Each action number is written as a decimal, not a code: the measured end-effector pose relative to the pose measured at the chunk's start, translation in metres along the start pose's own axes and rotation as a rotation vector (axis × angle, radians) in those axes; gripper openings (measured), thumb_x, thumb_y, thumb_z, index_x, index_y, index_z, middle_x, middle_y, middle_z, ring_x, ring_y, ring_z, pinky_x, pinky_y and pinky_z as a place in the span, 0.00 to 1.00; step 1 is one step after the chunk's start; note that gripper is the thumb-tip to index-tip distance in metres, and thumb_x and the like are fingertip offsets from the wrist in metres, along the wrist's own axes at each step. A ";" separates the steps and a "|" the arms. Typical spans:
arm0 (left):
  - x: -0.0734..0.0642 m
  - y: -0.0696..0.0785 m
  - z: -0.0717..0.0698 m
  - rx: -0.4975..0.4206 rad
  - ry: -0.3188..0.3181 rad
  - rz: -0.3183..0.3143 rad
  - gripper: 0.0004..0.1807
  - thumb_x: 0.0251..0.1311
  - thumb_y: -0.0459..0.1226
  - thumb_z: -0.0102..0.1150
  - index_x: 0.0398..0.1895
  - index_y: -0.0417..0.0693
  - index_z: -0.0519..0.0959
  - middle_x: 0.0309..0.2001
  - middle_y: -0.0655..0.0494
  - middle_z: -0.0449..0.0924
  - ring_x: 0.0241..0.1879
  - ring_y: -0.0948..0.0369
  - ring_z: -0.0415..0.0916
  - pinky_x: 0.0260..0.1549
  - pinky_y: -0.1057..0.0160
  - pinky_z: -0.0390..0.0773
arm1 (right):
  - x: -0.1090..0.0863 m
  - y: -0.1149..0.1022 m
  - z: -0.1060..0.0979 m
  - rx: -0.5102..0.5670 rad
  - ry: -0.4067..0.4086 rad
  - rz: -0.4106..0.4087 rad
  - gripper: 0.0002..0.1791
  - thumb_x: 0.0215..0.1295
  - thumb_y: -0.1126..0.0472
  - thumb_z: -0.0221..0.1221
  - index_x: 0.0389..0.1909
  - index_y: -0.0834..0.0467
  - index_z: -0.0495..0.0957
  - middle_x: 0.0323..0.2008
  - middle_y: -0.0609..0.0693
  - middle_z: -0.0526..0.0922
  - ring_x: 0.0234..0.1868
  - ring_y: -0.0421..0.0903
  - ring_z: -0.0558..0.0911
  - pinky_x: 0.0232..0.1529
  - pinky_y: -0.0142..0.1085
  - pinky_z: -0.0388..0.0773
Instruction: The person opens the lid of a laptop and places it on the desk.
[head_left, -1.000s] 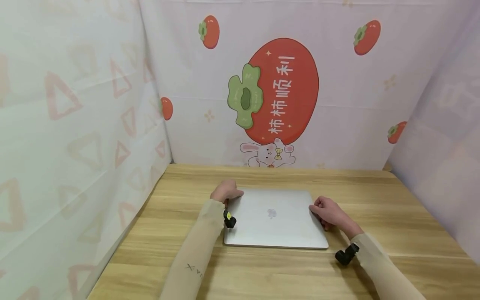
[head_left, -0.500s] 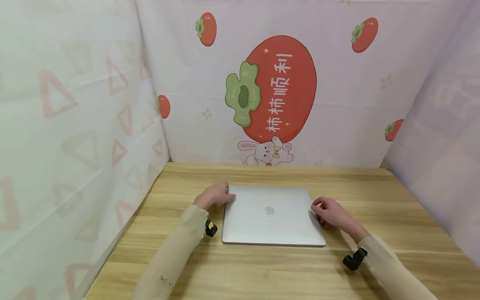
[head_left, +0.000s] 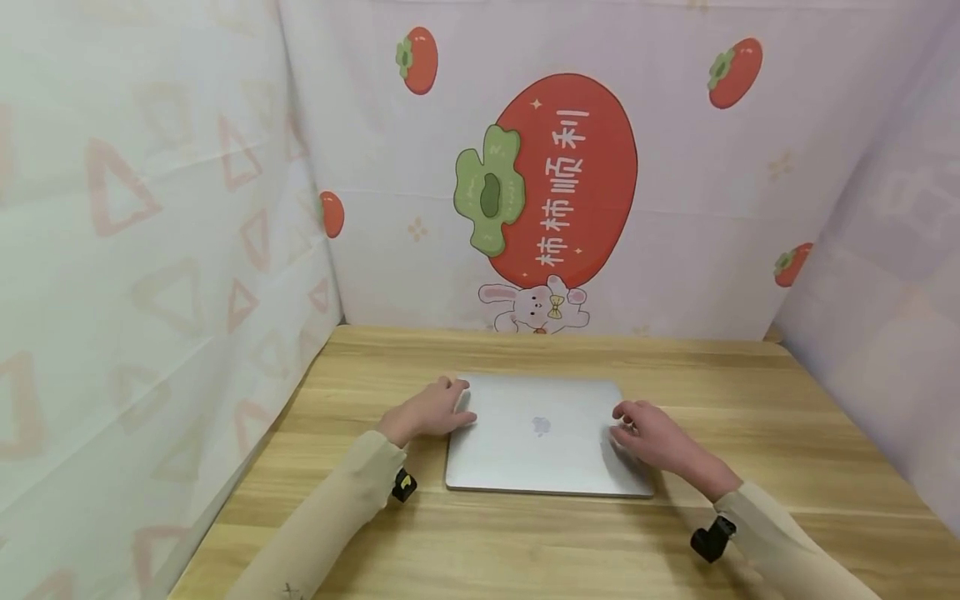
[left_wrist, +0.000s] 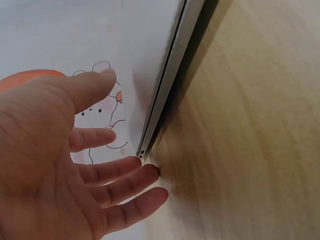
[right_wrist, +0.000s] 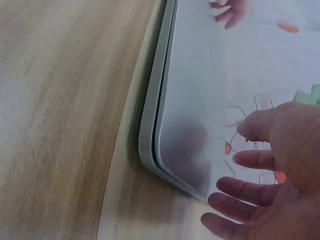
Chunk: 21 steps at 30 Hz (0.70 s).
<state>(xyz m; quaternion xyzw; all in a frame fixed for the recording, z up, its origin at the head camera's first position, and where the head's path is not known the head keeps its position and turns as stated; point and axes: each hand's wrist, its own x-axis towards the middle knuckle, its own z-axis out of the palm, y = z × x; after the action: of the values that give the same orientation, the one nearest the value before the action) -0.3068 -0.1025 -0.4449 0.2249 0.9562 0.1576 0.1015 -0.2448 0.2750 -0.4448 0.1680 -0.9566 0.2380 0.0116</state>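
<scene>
A closed silver laptop (head_left: 543, 454) with an apple logo on its lid lies flat on the wooden table. By its left edge is my left hand (head_left: 429, 410), fingers spread and thumb reaching over the lid's side. The left wrist view shows that hand's palm (left_wrist: 50, 150) with loose, parted fingers beside the laptop's edge (left_wrist: 165, 85). On the other side, my right hand (head_left: 654, 437) hovers at the right edge, fingertips over the lid. In the right wrist view its fingers (right_wrist: 245, 200) are relaxed and hold nothing, close to a rounded laptop corner (right_wrist: 155, 155).
The wooden table (head_left: 540, 550) extends around the laptop on all sides. A white cloth backdrop (head_left: 390, 275) with persimmon prints rises behind it, and cloth walls stand at left (head_left: 202, 375) and right (head_left: 885, 333). Each wrist carries a small black camera (head_left: 711, 540).
My left hand has moved left, off its hold at the laptop's far left corner, and spread its fingers. The right hand has loosened its fingers from the right edge. The laptop stays put.
</scene>
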 end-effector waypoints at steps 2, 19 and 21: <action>-0.003 -0.001 0.002 -0.001 0.007 0.040 0.37 0.67 0.53 0.55 0.72 0.45 0.61 0.60 0.36 0.69 0.49 0.52 0.72 0.51 0.51 0.77 | 0.001 -0.005 0.003 -0.018 0.038 -0.052 0.10 0.65 0.62 0.61 0.43 0.62 0.79 0.39 0.55 0.81 0.41 0.49 0.80 0.41 0.44 0.79; -0.037 0.007 0.017 0.093 0.003 0.212 0.34 0.69 0.56 0.50 0.70 0.47 0.64 0.70 0.39 0.62 0.67 0.44 0.66 0.66 0.48 0.70 | -0.008 -0.037 0.027 -0.331 0.091 -0.527 0.11 0.66 0.58 0.61 0.47 0.55 0.80 0.40 0.43 0.82 0.41 0.39 0.78 0.39 0.36 0.81; -0.041 0.006 0.019 0.112 0.011 0.216 0.34 0.69 0.57 0.50 0.70 0.48 0.65 0.70 0.39 0.62 0.67 0.44 0.66 0.66 0.48 0.70 | -0.007 -0.041 0.028 -0.333 0.076 -0.561 0.11 0.67 0.58 0.61 0.47 0.54 0.80 0.40 0.43 0.82 0.41 0.38 0.78 0.40 0.35 0.81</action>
<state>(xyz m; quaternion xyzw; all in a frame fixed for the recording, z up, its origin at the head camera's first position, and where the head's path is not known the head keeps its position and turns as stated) -0.2634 -0.1113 -0.4555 0.3309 0.9343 0.1153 0.0660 -0.2229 0.2305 -0.4524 0.4116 -0.8978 0.0721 0.1394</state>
